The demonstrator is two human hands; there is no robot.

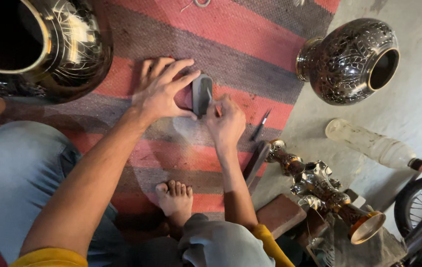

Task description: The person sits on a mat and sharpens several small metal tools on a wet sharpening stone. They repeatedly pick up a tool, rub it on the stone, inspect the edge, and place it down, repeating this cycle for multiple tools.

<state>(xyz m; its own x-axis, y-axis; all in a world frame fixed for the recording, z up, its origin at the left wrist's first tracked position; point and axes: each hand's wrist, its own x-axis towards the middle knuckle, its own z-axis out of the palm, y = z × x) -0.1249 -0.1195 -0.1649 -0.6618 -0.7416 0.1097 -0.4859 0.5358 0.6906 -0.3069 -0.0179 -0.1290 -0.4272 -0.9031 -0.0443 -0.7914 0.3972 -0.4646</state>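
A big brass pot (38,44) crowds the hands, left (159,91) and right (226,123), both gripping a grey stone (202,94).

Striped woven rug (250,44), red and grey bands, covers the left and middle of the floor. Bare grey concrete floor (418,99) along the rug's right edge, scuffed. Red brick (280,213) sits at the rug's lower right corner. Light dim, warm, glints on metal.
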